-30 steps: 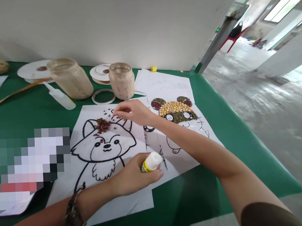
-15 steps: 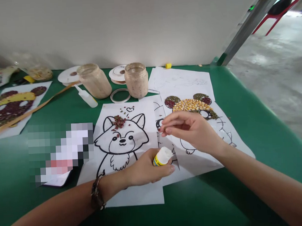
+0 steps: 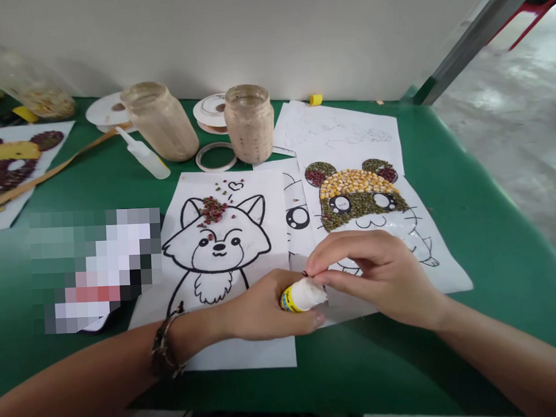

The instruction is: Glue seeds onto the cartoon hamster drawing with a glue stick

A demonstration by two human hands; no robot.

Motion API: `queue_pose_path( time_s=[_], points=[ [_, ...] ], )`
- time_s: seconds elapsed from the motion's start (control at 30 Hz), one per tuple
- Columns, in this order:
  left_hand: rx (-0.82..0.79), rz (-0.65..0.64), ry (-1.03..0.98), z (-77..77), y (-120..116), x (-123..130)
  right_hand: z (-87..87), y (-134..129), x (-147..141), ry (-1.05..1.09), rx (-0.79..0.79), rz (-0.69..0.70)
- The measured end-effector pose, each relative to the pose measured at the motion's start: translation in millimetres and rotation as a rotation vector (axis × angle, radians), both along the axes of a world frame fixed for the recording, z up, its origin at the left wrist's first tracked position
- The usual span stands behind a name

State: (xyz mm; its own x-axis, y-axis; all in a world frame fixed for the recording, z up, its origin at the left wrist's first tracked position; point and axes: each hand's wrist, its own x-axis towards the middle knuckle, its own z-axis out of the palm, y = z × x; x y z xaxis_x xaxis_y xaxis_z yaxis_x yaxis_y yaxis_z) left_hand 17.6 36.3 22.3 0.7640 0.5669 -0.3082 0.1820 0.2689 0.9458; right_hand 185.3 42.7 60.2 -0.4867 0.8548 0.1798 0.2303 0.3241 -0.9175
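My left hand (image 3: pixel 268 304) is wrapped round a white and yellow glue stick (image 3: pixel 302 295), its white end tilted to the right. Just above that end, my right hand (image 3: pixel 373 269) pinches a small dark red bean (image 3: pixel 305 273) between thumb and forefinger. Under my left forearm lies a fox drawing (image 3: pixel 233 235), with a small heap of red and green beans (image 3: pixel 213 210) on its forehead. Behind my right hand is a hamster drawing (image 3: pixel 375 216), its ears and upper face covered with red beans, green beans and yellow corn.
Two cloudy jars (image 3: pixel 250 123) stand at the back beside ribbon spools (image 3: pixel 210 112). A white squeeze bottle (image 3: pixel 144 156), a blurred phone (image 3: pixel 105 271) and another bean picture (image 3: pixel 18 164) are on the left. A yellow cap (image 3: pixel 315 100) lies near the wall.
My right hand has come down and closer to the glue stick, uncovering the hamster's face. The glue stick in my left hand is tilted further right. The whole view has shifted slightly.
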Motion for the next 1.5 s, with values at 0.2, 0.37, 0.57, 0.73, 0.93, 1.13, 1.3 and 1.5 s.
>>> queue_pose_path(
  time_s=[0.2,0.37,0.57,0.73,0.93,1.13,1.3,1.5],
  points=[
    [0.026,-0.018,-0.062,2.0,0.7,-0.3,-10.0,5.3,-1.5,0.058,-0.155,-0.117],
    [0.175,-0.062,0.004,-0.4,-2.0,-0.5,-26.5,10.4,-9.2,-0.120,-0.092,-0.077],
    [0.324,-0.158,0.074,-5.9,-3.8,-0.9,-46.9,10.5,-17.7,-0.486,0.291,0.071],
    [0.341,-0.169,0.046,-7.4,-3.4,-1.9,-50.7,12.1,-14.9,-0.693,0.747,0.245],
    [0.366,-0.171,0.048,-6.9,-3.6,-2.5,-46.2,15.7,-12.8,-0.818,0.915,0.338],
    [0.357,-0.159,0.028,-6.4,-4.1,-3.5,-48.2,16.6,-10.9,-0.633,0.584,0.146],
    [0.290,-0.083,-0.023,-6.8,-5.0,-3.7,-33.5,15.1,-9.7,-0.202,0.118,-0.005],
    [0.126,0.020,-0.092,-4.6,-4.2,-1.8,-13.9,9.2,-1.5,0.145,-0.064,0.042]
  ],
)
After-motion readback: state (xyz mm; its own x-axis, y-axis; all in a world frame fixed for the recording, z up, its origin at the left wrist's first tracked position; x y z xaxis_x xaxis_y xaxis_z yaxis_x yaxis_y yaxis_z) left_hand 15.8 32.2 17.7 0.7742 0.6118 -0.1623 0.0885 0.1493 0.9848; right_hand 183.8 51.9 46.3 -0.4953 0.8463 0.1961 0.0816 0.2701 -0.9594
